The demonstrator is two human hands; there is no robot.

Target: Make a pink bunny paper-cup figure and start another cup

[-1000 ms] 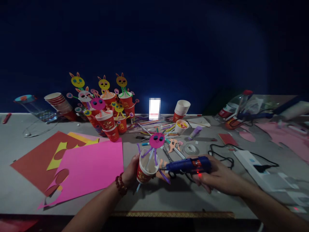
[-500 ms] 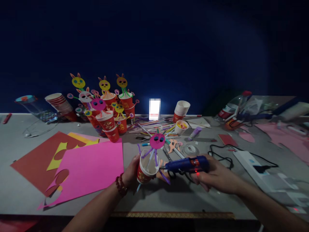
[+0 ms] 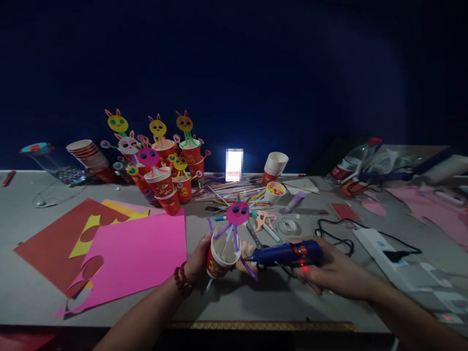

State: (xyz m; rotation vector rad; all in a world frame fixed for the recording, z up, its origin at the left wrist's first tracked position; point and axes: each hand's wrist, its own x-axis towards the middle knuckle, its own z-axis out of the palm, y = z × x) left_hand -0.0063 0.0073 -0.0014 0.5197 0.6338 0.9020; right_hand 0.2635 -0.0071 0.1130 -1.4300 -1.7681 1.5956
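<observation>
My left hand (image 3: 199, 261) is closed around the left side of a red and white paper cup (image 3: 218, 267), tilted with its mouth towards me. A round pink paper face (image 3: 237, 213) with dark eyes stands above the cup on a pale straw, which also pokes out below the base. Purple pipe cleaners (image 3: 249, 269) hang over the rim. In my right hand (image 3: 325, 268) is a blue glue gun (image 3: 288, 254) with a small red light. Its nozzle points left, a short way from the cup's right side. Orange paper cutouts (image 3: 245, 253) lie behind the nozzle.
Finished cup figures (image 3: 161, 180) stand at the back left, behind pink paper (image 3: 146, 258). A stack of cups (image 3: 275, 168), a cup of scraps (image 3: 275, 192) and a tape roll (image 3: 288, 225) are beyond my hands. A power strip (image 3: 380, 253) with a black cord lies right.
The glue gun in my right hand has shifted slightly right and down, so its nozzle is farther from the cup. My left hand and the cup stay nearly in place.
</observation>
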